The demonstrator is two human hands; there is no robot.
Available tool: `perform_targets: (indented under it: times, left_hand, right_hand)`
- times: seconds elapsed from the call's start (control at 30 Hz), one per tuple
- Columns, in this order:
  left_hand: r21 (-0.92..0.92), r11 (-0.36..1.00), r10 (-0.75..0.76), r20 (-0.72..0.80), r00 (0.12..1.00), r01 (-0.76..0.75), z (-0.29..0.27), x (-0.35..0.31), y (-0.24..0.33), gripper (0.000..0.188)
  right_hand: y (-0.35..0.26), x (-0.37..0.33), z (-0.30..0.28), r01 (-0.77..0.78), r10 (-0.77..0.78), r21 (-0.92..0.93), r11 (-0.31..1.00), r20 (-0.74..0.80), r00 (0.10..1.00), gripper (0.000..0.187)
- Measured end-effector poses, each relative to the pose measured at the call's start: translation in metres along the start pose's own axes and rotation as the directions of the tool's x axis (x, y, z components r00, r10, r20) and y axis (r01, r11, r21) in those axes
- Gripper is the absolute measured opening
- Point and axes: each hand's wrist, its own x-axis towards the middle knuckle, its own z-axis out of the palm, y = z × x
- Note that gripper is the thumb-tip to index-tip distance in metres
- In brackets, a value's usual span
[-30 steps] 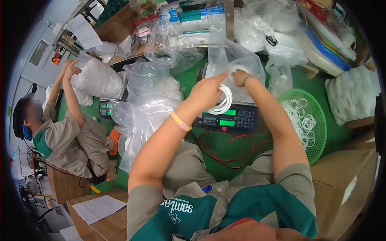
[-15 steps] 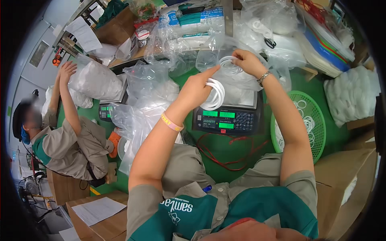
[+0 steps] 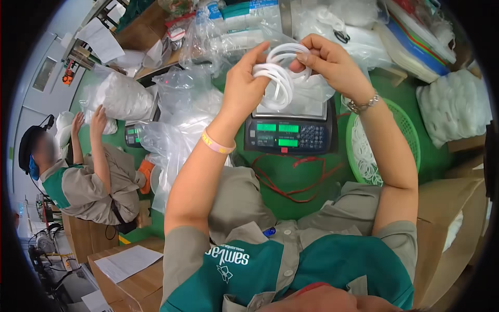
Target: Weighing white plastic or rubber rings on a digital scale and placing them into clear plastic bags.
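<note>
Both my hands are raised close together above a digital scale (image 3: 288,134) with green lit displays. A bunch of white rings (image 3: 280,92) hangs from my left hand (image 3: 245,78), its fingers closed around them. My right hand (image 3: 328,61) pinches more white rings (image 3: 291,49), which touch or overlap the left bunch. A clear plastic bag (image 3: 304,96) lies on the scale's pan, partly hidden behind the rings. To the right, under my forearm, a green basket (image 3: 413,138) holds many loose white rings (image 3: 366,153).
Filled clear bags (image 3: 189,99) lie left of the scale. Red strapping (image 3: 280,193) rests on the green floor before it. Cardboard boxes (image 3: 442,234) stand at the right. At the left a co-worker (image 3: 99,182) sits near a second scale (image 3: 133,134) with a full bag (image 3: 122,96).
My right hand has lifted its rings off the scale area, up and beside the left bunch. My left hand has risen too. The co-worker's hands have lowered and parted.
</note>
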Motion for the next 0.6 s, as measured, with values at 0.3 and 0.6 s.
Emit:
perform_targets:
  times: [0.3, 0.6]
  left_hand:
    - [-0.059, 0.998, -0.010, 0.017, 1.000, 0.011, 0.004, -0.002, 0.014, 0.017]
    - [-0.149, 0.986, -0.060, 0.061, 0.996, 0.069, 0.000, -0.002, 0.010, 0.018]
  right_hand:
    - [-0.017, -0.023, 0.000, -0.041, 0.030, -0.177, 0.983, -0.065, 0.997, 0.020]
    - [-0.011, -0.022, -0.001, -0.103, 0.100, -0.020, 0.994, -0.110, 0.989, 0.023]
